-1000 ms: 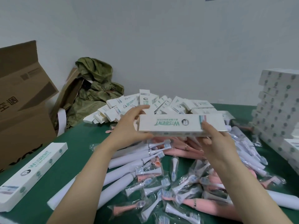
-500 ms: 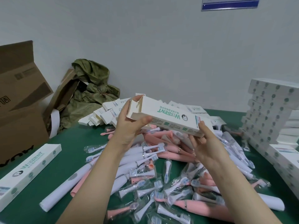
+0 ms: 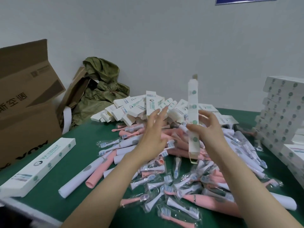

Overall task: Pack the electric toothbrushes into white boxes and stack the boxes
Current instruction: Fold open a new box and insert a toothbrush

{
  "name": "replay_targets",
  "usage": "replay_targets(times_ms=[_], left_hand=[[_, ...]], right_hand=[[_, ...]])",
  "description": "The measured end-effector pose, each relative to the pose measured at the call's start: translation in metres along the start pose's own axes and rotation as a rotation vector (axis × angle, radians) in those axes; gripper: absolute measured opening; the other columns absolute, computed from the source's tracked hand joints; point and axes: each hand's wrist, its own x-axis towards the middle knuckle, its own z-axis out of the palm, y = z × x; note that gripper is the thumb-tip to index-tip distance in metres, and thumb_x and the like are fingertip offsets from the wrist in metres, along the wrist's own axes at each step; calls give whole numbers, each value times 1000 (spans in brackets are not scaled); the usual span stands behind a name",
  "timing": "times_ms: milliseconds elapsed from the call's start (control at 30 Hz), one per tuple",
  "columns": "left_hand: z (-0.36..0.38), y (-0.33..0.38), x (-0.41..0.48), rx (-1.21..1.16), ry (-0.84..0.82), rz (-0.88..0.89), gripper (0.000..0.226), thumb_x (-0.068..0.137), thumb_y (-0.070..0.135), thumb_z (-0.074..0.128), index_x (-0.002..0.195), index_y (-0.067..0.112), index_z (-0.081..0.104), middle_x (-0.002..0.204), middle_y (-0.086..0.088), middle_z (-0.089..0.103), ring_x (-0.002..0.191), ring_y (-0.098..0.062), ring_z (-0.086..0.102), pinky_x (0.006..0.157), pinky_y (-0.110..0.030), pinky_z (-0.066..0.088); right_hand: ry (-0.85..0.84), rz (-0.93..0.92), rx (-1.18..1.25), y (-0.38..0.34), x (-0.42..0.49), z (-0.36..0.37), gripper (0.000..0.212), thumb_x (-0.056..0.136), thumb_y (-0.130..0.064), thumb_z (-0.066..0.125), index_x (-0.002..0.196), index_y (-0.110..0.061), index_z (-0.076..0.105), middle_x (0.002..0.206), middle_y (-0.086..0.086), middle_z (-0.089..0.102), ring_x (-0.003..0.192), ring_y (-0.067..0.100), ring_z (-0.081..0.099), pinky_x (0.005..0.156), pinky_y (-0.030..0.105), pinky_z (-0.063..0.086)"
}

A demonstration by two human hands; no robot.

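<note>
1. White box (image 3: pixel 193 112) stands upright at centre frame, bottom flap hanging open, above the toothbrush heap.
2. Your right hand (image 3: pixel 209 129) grips it about mid-length, thumb across the front, fingers curled behind.
3. Your left hand (image 3: pixel 154 129) is just left of it, fingers spread and straight, holding nothing and not touching the box.
4. Pink and white electric toothbrushes (image 3: pixel 125 145) and wrapped brush heads (image 3: pixel 164 181) are heaped on the green table (image 3: pixel 82 145), centre to lower right.
5. Loose boxes (image 3: pixel 131 109) are piled behind the heap. Stacked boxes (image 3: pixel 283 116) are at the right edge. A single box (image 3: pixel 39 165) lies at lower left, near the cardboard carton (image 3: pixel 24 96).
</note>
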Motion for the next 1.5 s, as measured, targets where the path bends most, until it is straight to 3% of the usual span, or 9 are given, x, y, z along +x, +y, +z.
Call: replay_targets(times_ms=[133, 233, 333, 433, 633, 833, 1133, 1300, 1500], left_hand=[[-11, -4, 18, -1031, 125, -436, 70, 86, 48, 54, 144, 15, 32, 136, -17, 49, 117, -27, 55, 99, -38, 48], [-12, -1, 26, -1244, 275, -384, 75, 77, 48, 59, 136, 5, 43, 128, -23, 56, 106, -27, 61, 81, -34, 55], [-11, 0, 29, -1332, 277, -277, 57, 82, 37, 67, 128, 10, 48, 118, -15, 63, 104, -23, 64, 91, -38, 53], [-20, 8, 27, -1388, 212, -162, 35, 82, 14, 59, 116, 15, 52, 101, -7, 67, 93, -17, 64, 88, -30, 51], [-27, 33, 23, -1332, 138, -78, 39, 75, 6, 47, 114, 6, 54, 103, -10, 63, 100, -20, 58, 93, -31, 47], [-17, 46, 30, -1195, 335, -177, 21, 102, 15, 34, 111, 9, 52, 94, -3, 70, 93, -16, 66, 81, -31, 56], [-5, 49, 23, -871, 265, 42, 21, 87, 26, 50, 102, 39, 55, 110, -4, 63, 102, -13, 60, 80, -29, 49], [-6, 53, 24, -871, 264, 19, 20, 86, 27, 52, 90, 43, 64, 97, 13, 68, 96, -4, 63, 77, -20, 50], [-15, 49, 21, -985, 29, 140, 62, 81, 31, 72, 134, 30, 39, 121, 2, 57, 115, -19, 54, 96, -42, 46]], right_hand=[[-302, -223, -377, 10, -10, 3, 58, 68, 1, 75, 111, -33, 55, 115, -15, 60, 105, 4, 59, 75, 13, 50], [-350, -258, -451, 12, -10, 3, 59, 68, -2, 76, 110, -37, 54, 113, -17, 61, 106, 1, 58, 86, 20, 48], [-357, -275, -431, 7, -11, -3, 54, 61, -16, 71, 107, -39, 55, 110, -15, 62, 101, -2, 59, 80, 15, 49], [-324, -357, -499, 4, -8, -6, 54, 65, -3, 66, 108, -34, 56, 106, -19, 60, 98, -14, 54, 75, 1, 41], [-104, -502, -532, 8, -8, 1, 67, 67, 23, 48, 107, -31, 51, 104, -28, 54, 94, -19, 47, 77, -4, 32], [80, -651, -599, 16, -9, 12, 66, 61, 28, 43, 114, -9, 59, 106, -9, 55, 95, -4, 42, 80, -5, 27], [49, -544, -505, 30, -13, 5, 63, 71, 19, 53, 122, -18, 52, 114, -9, 55, 107, 3, 48, 86, 1, 32], [57, -589, -521, 32, -14, 4, 63, 72, 18, 62, 127, -11, 54, 119, -3, 56, 108, -1, 45, 91, 1, 31], [49, -533, -432, 23, -15, 6, 65, 74, 14, 62, 130, -16, 51, 126, -4, 57, 117, 7, 49, 99, 25, 42]])
